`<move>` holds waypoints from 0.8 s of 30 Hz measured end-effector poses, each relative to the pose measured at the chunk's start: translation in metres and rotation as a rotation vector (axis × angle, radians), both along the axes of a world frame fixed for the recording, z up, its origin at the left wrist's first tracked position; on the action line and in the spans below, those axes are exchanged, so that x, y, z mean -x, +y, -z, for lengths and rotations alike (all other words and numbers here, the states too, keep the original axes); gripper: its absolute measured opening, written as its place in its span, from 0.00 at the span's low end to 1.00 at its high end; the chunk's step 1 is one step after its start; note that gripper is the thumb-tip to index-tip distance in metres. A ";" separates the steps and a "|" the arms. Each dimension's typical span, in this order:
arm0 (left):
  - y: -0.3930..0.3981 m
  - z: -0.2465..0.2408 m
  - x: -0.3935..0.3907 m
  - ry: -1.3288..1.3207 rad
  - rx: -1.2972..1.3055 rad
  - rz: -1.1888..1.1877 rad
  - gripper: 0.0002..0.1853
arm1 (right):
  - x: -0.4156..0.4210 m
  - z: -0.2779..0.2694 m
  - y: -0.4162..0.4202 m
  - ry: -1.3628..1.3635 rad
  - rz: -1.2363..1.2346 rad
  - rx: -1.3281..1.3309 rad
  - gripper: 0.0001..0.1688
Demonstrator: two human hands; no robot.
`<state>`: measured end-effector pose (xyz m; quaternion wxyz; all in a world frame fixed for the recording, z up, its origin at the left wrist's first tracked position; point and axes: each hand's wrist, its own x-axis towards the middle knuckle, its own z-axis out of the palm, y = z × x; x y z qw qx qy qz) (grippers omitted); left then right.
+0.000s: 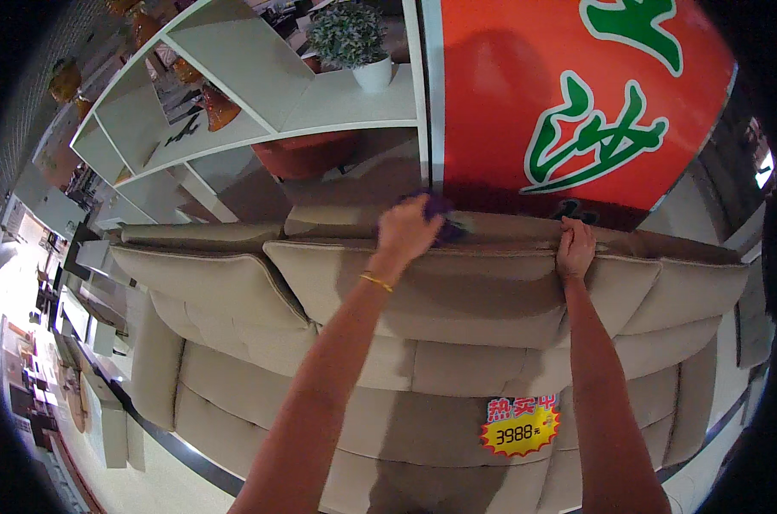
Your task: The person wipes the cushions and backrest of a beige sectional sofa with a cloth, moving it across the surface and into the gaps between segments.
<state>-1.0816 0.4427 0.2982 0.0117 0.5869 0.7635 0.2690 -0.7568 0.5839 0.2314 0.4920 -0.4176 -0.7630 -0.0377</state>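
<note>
A beige sofa [465, 321] with tall back cushions stretches across the view before me. Bunched in my left hand [407, 232] is a dark purple cloth [441, 215], pressed along the top of the sofa back. A thin yellow bracelet circles the left wrist. My right hand [576, 249] rests on the upper edge of a back cushion, farther right, with its fingers close together and bent over the edge. No object shows in that hand, though its palm is hidden. On the seat lies a bright yellow and red price sign [520, 426].
Behind the sofa stand a white open shelf unit [343, 106] and a red panel [491, 115] with large green characters. A potted plant [370, 72] and an amber-coloured ornament [219, 110] occupy the shelves. A reddish seat [305, 156] shows beyond. Other furniture lines the left side.
</note>
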 end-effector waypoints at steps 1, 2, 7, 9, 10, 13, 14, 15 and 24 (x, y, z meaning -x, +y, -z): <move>0.002 -0.004 -0.015 0.010 0.008 0.029 0.25 | -0.001 0.002 0.002 0.009 -0.003 -0.021 0.10; 0.004 -0.009 -0.027 0.019 0.017 0.059 0.25 | -0.002 0.005 0.004 0.002 -0.005 -0.003 0.10; -0.007 0.002 -0.039 -0.091 -0.160 0.079 0.20 | -0.010 0.005 0.004 0.006 -0.013 0.009 0.08; -0.003 0.003 -0.040 -0.037 -0.167 0.041 0.20 | -0.008 0.000 0.004 -0.041 0.019 0.049 0.08; 0.000 0.003 -0.040 -0.008 -0.175 0.020 0.21 | -0.008 -0.006 0.004 -0.062 0.034 0.066 0.08; 0.005 0.022 -0.034 0.036 -0.373 0.048 0.21 | -0.004 -0.023 -0.007 -0.197 0.079 0.077 0.08; 0.008 0.029 -0.031 0.072 -0.414 0.041 0.21 | -0.005 -0.028 -0.015 -0.203 0.068 0.139 0.12; 0.009 0.036 -0.028 0.107 -0.449 0.026 0.21 | 0.001 -0.042 -0.020 -0.233 0.044 0.362 0.14; 0.023 0.047 -0.029 0.066 -0.404 0.022 0.22 | 0.151 -0.018 -0.086 -0.440 0.223 0.293 0.28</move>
